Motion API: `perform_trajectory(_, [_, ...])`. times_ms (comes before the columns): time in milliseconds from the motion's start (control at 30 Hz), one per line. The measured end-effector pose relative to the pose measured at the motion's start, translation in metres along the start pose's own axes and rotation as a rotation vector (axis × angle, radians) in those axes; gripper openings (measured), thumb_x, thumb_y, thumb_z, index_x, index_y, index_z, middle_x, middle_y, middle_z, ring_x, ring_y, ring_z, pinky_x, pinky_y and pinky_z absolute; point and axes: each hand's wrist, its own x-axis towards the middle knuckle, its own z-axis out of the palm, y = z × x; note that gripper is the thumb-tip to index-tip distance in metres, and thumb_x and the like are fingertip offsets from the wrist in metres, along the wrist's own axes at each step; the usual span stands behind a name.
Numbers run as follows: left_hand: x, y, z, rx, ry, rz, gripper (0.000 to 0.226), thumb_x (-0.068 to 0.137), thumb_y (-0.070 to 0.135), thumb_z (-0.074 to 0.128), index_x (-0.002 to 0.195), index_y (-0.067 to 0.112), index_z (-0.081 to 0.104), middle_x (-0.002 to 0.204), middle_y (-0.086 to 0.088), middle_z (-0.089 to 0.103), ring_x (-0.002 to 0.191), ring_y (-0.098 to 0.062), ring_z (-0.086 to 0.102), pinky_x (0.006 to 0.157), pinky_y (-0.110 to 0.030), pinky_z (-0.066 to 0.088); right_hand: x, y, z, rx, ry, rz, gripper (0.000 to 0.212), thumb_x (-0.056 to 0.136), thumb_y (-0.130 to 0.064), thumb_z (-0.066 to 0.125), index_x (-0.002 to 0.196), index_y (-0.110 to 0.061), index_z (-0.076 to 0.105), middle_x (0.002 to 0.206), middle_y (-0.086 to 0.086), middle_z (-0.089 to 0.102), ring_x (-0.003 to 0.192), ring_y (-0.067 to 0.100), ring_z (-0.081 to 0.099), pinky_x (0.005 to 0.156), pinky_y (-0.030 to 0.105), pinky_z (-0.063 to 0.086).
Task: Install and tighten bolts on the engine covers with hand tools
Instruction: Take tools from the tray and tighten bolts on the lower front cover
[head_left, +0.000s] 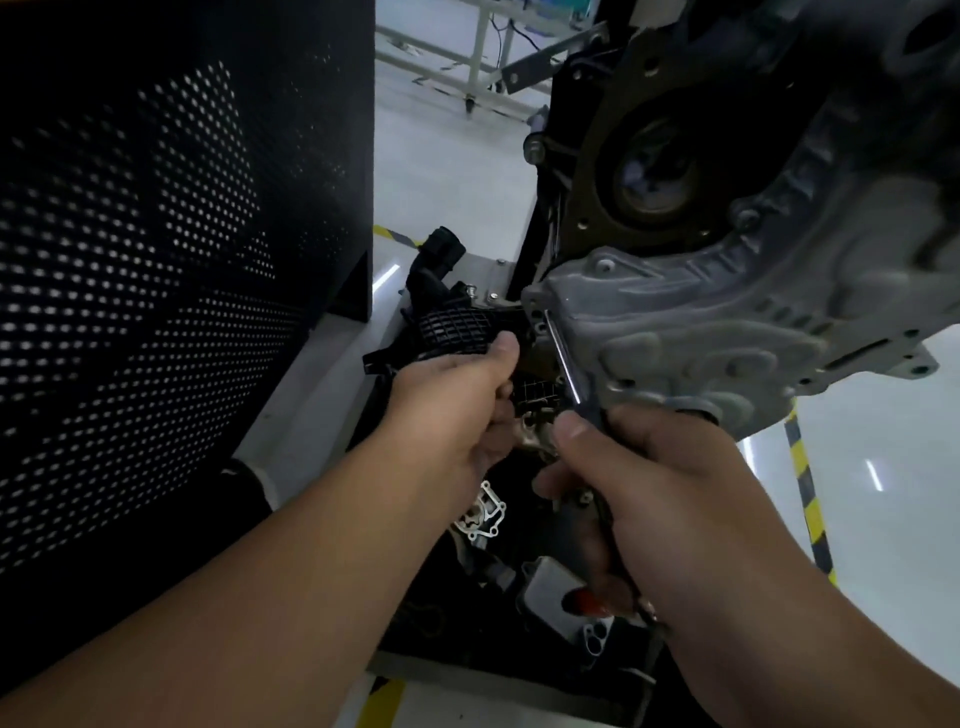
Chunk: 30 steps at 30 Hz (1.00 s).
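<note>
At the lower left corner of the grey engine cover (691, 332), a slim chrome tool shaft (561, 358) runs up from the right hand (670, 499) to a bolt (540, 326) seated near that corner's edge. The right hand's fingers are curled tight round the tool's dark handle, thumb laid along the top, so the grip looks firm. The left hand (452, 410) sits just beside it, fingers curled under; whether it holds anything I cannot tell, since the palm is turned away.

1 risk, as I judge it, is the tip slipping off the bolt head: the shaft meets the cover at a slant rather than square on, and sideways force from the wrist could cam it out and round the head. Cross-threading is a 2nd risk if the bolt is not started straight before torque goes on.

Below the hands, a tray (467, 670) carries loose parts, including a black ribbed plastic housing (452, 325) and a small silver casting (483, 514). A bolt that drops would fall among them and be hard to find.
</note>
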Motion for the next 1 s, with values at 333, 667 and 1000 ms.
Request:
perform_trajectory(333, [0.035, -0.004, 0.006, -0.164, -0.093, 0.011, 0.008, 0.094, -0.001, 0.065, 0.095, 0.005, 0.07, 0.082, -0.01, 0.072, 0.039, -0.001, 0.037, 0.035, -0.015, 0.028, 0.018, -0.001, 0.01, 0.138, -0.014, 0.189, 0.034, 0.093, -0.04, 0.067, 0.071, -0.016, 0.075, 0.047, 0.012, 0.055, 0.036, 0.024, 0.042, 0.04, 0.025, 0.036])
perform_trajectory(667, [0.031, -0.004, 0.006, 0.191, -0.058, 0.383, 0.021, 0.076, 0.001, 0.086, 0.083, 0.017, 0.076, 0.079, 0.0, 0.077, 0.07, -0.008, 0.073, 0.058, -0.018, 0.054, 0.023, -0.006, 0.019, 0.329, 0.04, 0.262, 0.028, 0.094, -0.03, 0.07, 0.067, -0.027, 0.075, 0.072, 0.024, 0.069, 0.037, 0.024, 0.042, 0.043, 0.028, 0.038])
perform_trajectory(1000, [0.03, -0.011, 0.014, 0.364, 0.048, 0.513, 0.016, 0.075, 0.006, 0.088, 0.075, 0.017, 0.076, 0.069, -0.001, 0.076, 0.068, -0.017, 0.075, 0.07, -0.038, 0.064, 0.017, -0.007, 0.017, 0.33, 0.02, 0.262, 0.027, 0.093, -0.026, 0.07, 0.067, -0.024, 0.076, 0.07, 0.013, 0.072, 0.037, 0.024, 0.043, 0.043, 0.028, 0.037])
